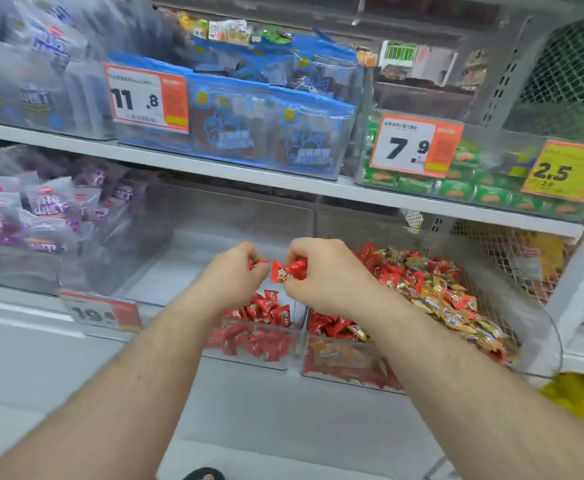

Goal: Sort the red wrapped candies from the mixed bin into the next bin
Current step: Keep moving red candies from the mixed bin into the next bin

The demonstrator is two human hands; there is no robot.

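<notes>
Pinching red candies (288, 270) between left hand (233, 271) and right hand (325, 275)

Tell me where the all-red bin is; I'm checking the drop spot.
Head view: the red bin sits on the lower shelf, below the left hand, immediately left of the mixed bin.

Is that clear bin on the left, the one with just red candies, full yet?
No, nearly empty. The left bin holds a small front pile of red candies; its bare floor shows behind.

Both forearms are reaching far forward, the left hand (235, 271) and right hand (328, 275) nearly meeting, fingers (294, 252) curling and pinching.
</notes>
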